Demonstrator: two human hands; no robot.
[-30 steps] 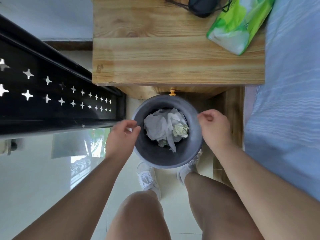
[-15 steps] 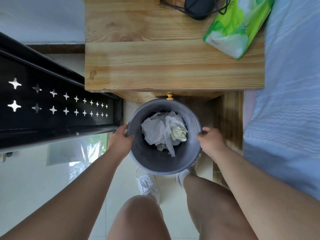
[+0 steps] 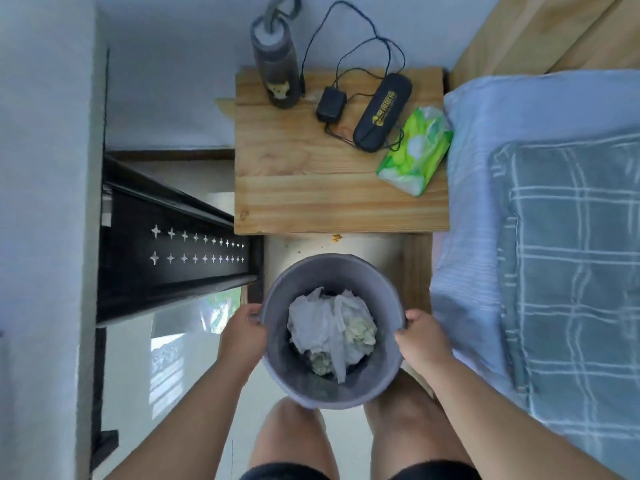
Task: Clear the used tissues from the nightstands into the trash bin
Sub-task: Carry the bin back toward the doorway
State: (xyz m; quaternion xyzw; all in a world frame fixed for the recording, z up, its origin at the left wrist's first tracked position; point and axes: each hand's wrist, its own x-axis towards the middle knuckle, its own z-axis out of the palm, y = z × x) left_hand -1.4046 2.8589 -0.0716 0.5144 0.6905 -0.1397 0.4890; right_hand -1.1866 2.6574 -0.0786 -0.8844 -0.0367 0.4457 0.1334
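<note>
A round grey trash bin (image 3: 330,271) is held up in front of my legs, below the wooden nightstand (image 3: 298,199). Crumpled white and yellowish used tissues (image 3: 330,329) fill its bottom. My left hand (image 3: 242,336) grips the bin's left rim and my right hand (image 3: 420,339) grips its right rim. No loose tissue shows on the nightstand top.
On the nightstand stand a dark bottle (image 3: 277,69), a black charger with cable (image 3: 330,105), a black case (image 3: 382,110) and a green tissue pack (image 3: 415,152). A bed with blue bedding (image 3: 540,216) lies to the right. A black perforated metal rail (image 3: 173,247) lies to the left.
Both hands closed on the bin's rim and lifted it off the floor. My view pulled back and up, so the whole nightstand top now shows.
</note>
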